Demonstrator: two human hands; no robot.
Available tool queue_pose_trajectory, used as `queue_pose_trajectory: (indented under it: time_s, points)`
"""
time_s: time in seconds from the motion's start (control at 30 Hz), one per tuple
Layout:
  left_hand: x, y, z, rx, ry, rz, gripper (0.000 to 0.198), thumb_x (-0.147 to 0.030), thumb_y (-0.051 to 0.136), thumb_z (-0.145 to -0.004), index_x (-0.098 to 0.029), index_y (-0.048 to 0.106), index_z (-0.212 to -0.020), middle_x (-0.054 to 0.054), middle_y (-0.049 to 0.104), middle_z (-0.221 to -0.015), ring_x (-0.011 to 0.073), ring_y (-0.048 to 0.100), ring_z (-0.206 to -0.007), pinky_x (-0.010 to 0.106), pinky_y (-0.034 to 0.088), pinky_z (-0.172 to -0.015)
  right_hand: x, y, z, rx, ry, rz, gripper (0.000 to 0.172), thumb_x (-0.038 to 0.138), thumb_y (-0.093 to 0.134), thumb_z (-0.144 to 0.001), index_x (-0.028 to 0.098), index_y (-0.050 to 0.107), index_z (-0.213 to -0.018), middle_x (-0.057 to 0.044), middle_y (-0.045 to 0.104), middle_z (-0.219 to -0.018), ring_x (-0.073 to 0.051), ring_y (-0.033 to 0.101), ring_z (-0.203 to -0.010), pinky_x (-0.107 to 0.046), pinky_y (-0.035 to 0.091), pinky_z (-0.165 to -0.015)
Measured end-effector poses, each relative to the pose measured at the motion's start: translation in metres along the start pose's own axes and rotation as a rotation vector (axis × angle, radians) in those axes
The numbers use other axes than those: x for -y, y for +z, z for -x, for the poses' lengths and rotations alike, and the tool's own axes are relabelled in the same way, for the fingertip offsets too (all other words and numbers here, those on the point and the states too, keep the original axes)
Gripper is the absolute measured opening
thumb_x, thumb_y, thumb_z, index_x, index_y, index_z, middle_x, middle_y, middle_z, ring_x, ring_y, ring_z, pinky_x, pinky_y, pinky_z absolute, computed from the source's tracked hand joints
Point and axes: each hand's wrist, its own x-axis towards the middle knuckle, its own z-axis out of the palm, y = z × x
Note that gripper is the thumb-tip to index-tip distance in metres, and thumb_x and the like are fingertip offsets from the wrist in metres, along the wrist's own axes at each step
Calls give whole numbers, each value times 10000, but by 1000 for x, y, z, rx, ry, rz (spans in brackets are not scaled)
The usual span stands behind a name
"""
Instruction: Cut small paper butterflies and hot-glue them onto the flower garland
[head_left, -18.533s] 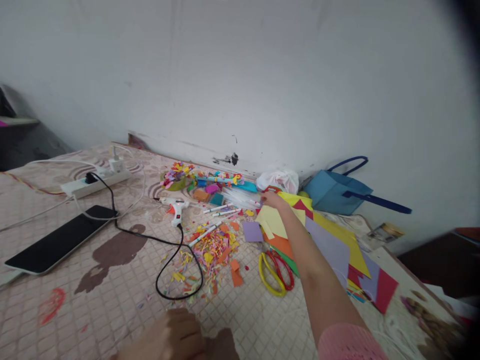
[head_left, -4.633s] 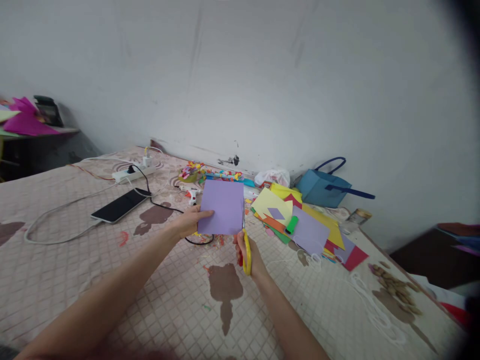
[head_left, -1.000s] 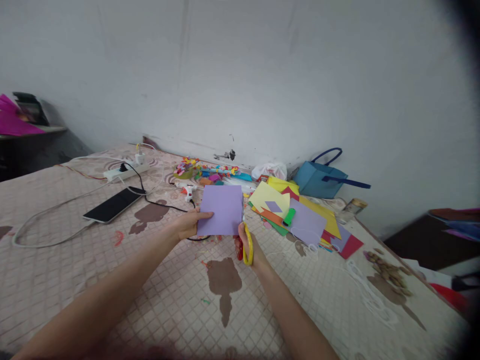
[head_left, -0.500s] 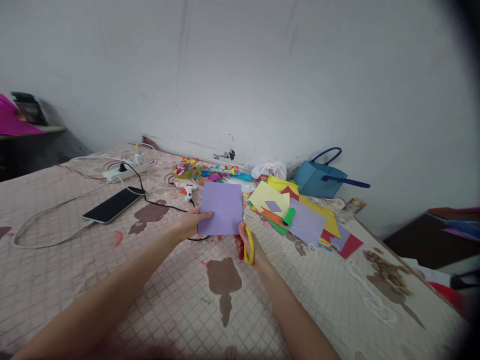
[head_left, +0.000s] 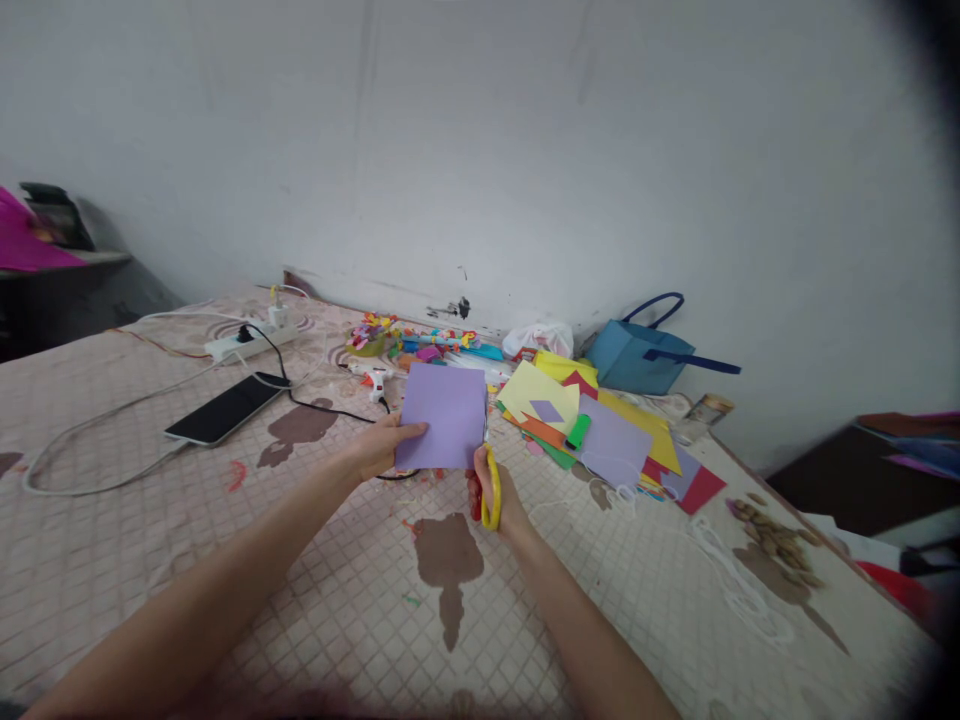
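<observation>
A sheet of purple paper [head_left: 446,412] is held up over the patterned tablecloth [head_left: 337,600]. My left hand [head_left: 382,445] pinches its lower left side, thumb on the front and fingers behind. In my right hand [head_left: 499,492] are scissors [head_left: 492,488] with yellow and red handles. Their blades point away from me at the sheet's right edge; how far apart the blades are is too small to tell.
Coloured papers [head_left: 615,440] with a green object [head_left: 578,431] lie to the right, before a blue bag [head_left: 637,357] and a glass jar [head_left: 701,418]. A glue gun [head_left: 377,382], black phone [head_left: 229,408] and power strip [head_left: 244,345] lie left. White cord [head_left: 739,590] curls at right.
My right hand and the scissors have shifted slightly left, and the handles have turned a little. My left hand still grips the purple sheet in nearly the same place.
</observation>
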Motion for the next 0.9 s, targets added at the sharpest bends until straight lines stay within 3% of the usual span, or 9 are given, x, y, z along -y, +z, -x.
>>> queue_pose_trajectory:
  time_s: [0.3, 0.57, 0.9]
  points:
    - [-3, -3, -2, -1, -13, -4, 223, -126, 725, -685, -118, 607, -874, 70, 709, -789, 150, 649, -607, 256, 539, -641, -4, -1, -3, -14, 21, 18, 606, 793, 471, -648, 192, 474, -571, 78, 371, -346, -65, 354, -229, -184, 289, -227]
    - [-6, -2, 4, 42, -13, -30, 263, -149, 721, -694, -92, 605, -924, 108, 717, -841, 184, 673, -657, 270, 542, -627, 6, -5, 0, 39, 2, 41, 642, 825, 426, -636, 190, 447, -544, 75, 367, -368, -60, 376, -260, -180, 304, -266]
    - [-5, -6, 0, 37, -38, -25, 302, -155, 753, -658, -111, 606, -917, 90, 718, -822, 188, 674, -656, 283, 541, -647, -4, -13, -10, 107, 30, 66, 619, 775, 397, -715, 210, 386, -461, 52, 373, -344, -72, 380, -258, -204, 286, -285]
